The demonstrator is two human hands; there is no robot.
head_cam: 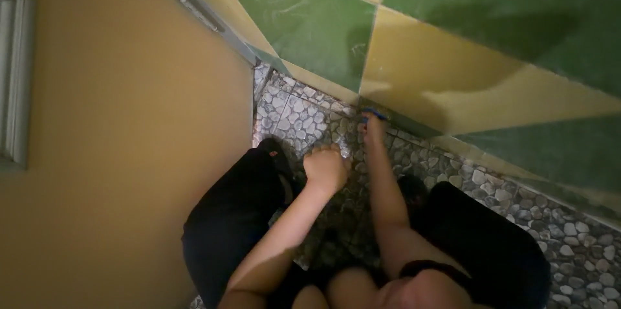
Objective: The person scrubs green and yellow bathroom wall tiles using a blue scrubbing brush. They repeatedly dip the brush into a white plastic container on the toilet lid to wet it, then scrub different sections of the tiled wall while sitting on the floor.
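I am crouched over a pebble-patterned floor (304, 115). My left hand (326, 166) is closed in a fist and rests on the floor; a pale scrap shows at its far edge, and I cannot tell whether the hand holds it. My right hand (371, 129) reaches to the base of the wall and grips a small blue object (374, 113), pressed where the floor meets the green and yellow wall tiles (401, 69). My knees in dark trousers (239, 212) sit on either side of my arms.
A yellow door (129, 141) stands on the left, with a metal hinge (202, 14) on its grey frame. The tiled wall runs diagonally from top centre to the right. Pebble floor continues to the lower right (569, 238).
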